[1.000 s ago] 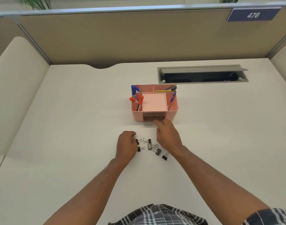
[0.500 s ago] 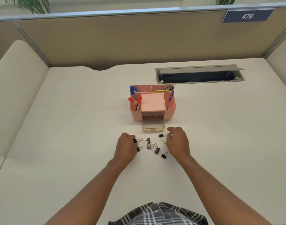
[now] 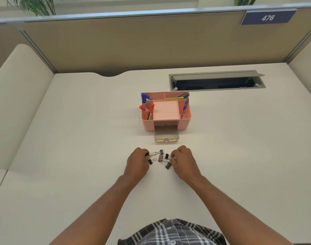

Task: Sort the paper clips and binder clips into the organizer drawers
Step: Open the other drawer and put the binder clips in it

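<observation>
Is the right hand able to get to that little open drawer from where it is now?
Probably yes. The drawer is pulled out of the pink organizer toward the person, and only bare desk lies between it and the right hand.

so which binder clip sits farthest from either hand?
The binder clip at the top of the cluster, nearest the open drawer. It lies untouched midway between the left hand and right hand; the others sit closer to fingers.

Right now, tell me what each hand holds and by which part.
The left hand pinches a binder clip at its black body. The right hand has its fingers on the wire handles of another binder clip.
</observation>
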`<state>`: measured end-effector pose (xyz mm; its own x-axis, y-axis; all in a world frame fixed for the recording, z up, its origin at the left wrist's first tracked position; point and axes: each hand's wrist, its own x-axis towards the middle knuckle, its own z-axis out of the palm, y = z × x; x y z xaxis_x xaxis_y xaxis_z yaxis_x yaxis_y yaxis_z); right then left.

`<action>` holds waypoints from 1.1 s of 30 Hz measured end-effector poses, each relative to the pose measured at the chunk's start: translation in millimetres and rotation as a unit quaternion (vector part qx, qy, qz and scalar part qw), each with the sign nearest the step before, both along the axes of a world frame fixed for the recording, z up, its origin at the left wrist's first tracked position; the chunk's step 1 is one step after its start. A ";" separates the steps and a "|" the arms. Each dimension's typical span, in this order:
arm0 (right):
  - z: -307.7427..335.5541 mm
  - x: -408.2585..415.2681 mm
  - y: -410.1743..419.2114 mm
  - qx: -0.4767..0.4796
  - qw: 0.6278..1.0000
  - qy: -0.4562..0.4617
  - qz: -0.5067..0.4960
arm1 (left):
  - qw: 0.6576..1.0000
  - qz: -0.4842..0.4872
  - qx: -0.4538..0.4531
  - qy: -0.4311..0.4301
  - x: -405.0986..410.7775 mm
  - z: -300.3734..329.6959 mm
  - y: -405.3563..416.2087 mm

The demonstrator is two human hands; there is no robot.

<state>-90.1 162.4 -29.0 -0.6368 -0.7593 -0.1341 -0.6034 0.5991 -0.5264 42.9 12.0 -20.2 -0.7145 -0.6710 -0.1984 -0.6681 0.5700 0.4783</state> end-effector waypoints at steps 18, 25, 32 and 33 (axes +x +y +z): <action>6.9 0.4 -14.4 0.062 0.998 0.024 0.006 | 0.994 0.067 0.065 0.058 -4.0 6.8 6.0; 6.7 -0.1 -12.8 0.068 0.996 0.036 0.034 | 0.991 0.077 0.079 0.070 -7.6 7.7 8.0; 5.5 0.0 -8.4 0.058 0.996 0.025 0.057 | 0.986 0.100 0.105 0.084 -6.6 8.9 8.6; 5.2 -0.9 -8.2 0.053 0.997 0.017 0.052 | 0.985 0.101 0.107 0.086 -6.7 8.8 8.4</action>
